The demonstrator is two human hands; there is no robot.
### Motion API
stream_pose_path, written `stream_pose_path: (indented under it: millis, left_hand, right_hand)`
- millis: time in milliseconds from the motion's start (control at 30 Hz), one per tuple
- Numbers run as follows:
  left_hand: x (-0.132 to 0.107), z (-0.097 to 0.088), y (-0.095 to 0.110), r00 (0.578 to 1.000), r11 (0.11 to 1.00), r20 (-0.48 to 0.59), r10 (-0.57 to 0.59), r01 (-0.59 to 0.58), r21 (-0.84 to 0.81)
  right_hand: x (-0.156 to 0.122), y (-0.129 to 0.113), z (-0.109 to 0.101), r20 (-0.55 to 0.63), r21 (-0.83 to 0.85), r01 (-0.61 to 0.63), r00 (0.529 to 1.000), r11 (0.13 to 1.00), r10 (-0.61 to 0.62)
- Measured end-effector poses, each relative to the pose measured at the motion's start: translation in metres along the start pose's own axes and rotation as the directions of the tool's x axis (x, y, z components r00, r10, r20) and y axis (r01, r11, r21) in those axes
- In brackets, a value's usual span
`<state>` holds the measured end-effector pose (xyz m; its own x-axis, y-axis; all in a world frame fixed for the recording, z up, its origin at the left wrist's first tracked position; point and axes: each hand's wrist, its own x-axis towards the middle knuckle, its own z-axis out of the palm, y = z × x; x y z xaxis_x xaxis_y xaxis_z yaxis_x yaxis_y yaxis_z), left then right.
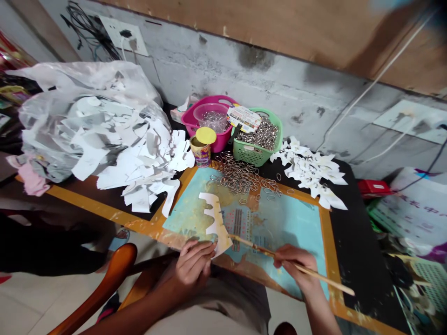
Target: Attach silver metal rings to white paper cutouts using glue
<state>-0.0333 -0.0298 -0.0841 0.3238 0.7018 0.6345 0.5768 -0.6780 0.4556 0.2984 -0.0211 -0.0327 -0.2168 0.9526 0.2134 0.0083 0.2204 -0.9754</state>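
Observation:
My left hand is closed on the lower end of a white cut-out piece with a scalloped left edge; its material I cannot make out. The piece lies over a stained light-blue sheet. In my right hand is a thin wooden stick, pinched between the fingers. The stick slants left, and its brownish tip meets the piece's right edge; whether it touches is unclear. Beyond the piece lies a heap of metal oval rings. An opened can with a yellow lid stands behind it.
At the left, a large plastic bag spills white cut-outs. A pink basket and a green basket of metal parts stand by the wall. More white pieces lie right. A wooden chair arm is close at left.

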Motion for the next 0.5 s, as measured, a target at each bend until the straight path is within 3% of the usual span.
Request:
stream_pose_path:
  millis: [100,333,500]
  left_hand:
    - [-0.001,-0.001,-0.001,0.999,1.0,0.041,-0.002,0.003,-0.014]
    - [0.001,-0.004,0.001,0.999,1.0,0.034,-0.001,0.001,-0.015]
    - [0.002,-0.004,0.002,1.0,1.0,0.014,-0.006,0.006,-0.025]
  right_hand:
    - [0.01,-0.002,0.006,0.063,-0.065,-0.044,0.997,0.997,0.048]
    - [0.027,0.004,0.011,-0.053,-0.106,-0.008,0.999,0.994,0.003]
    - [0.03,-0.002,0.008,0.045,-0.087,-0.021,0.999,0.996,0.025]
